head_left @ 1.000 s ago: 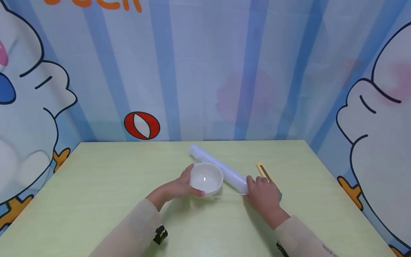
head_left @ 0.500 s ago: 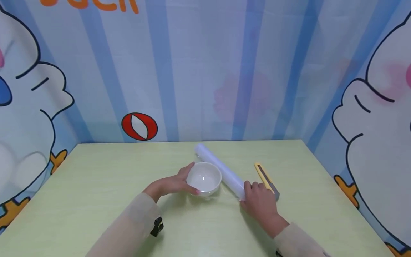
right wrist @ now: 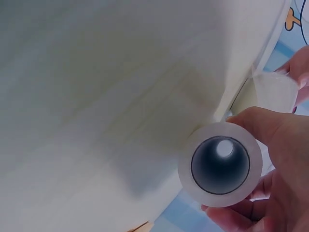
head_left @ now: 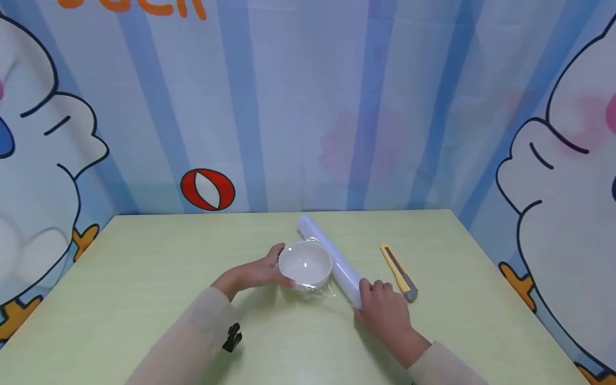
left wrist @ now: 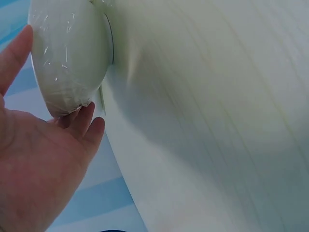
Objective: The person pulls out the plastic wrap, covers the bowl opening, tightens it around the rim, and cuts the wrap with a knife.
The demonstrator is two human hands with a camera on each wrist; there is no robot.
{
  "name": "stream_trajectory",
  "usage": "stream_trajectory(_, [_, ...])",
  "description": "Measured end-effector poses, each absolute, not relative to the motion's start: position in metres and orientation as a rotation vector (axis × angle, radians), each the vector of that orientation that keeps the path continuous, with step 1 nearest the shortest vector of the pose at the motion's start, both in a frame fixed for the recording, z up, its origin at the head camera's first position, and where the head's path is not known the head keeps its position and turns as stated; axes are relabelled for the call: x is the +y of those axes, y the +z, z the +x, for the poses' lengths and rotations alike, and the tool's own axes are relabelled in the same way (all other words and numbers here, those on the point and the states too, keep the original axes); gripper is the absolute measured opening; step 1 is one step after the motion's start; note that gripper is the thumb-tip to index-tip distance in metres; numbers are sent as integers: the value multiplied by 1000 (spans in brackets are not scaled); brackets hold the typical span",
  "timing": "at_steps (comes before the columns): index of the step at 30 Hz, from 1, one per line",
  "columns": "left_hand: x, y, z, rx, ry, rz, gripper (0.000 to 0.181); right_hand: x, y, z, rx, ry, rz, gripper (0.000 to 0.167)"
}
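Observation:
My left hand (head_left: 260, 274) holds a white bowl (head_left: 305, 263) at its left side, thumb near the front and fingers behind. Clear plastic film (left wrist: 63, 63) lies over the bowl's mouth and clings round its side, with a loose wrinkled edge (head_left: 323, 290) by the base. Just right of the bowl, a roll of plastic wrap (head_left: 332, 256) slants across the table. My right hand (head_left: 385, 313) grips the near end of that roll; in the right wrist view the thumb and fingers wrap round its hollow-cored end (right wrist: 251, 154).
A yellow and grey utility knife (head_left: 399, 272) lies to the right of the roll, close to my right hand. The pale green table (head_left: 168, 283) ends at a striped blue cartoon backdrop (head_left: 303, 107).
My right hand and the near end of the roll have moved slightly left and towards me, away from the knife. The film's edge now hangs loose beside the bowl, no longer stretched towards the hand.

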State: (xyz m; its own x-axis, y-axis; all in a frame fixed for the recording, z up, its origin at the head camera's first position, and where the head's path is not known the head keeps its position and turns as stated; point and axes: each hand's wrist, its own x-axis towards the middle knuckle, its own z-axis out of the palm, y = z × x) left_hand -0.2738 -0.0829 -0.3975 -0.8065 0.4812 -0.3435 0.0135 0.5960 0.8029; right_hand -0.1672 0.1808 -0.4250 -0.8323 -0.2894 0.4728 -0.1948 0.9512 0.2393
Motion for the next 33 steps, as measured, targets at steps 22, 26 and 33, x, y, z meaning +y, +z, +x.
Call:
stream_trajectory(22, [-75,-416,-258,2329,1354,342,106,179,-391,-159,-3144,92,223,70])
stream_trajectory(26, [-70,-425,-252,2397,1422,430,120,198,-375,-182,-3279,504,179,61])
stream_trajectory(33, [-65,-436,-252,2417,1523,499,118,212,-400,-230,-3227,1416,-25,48])
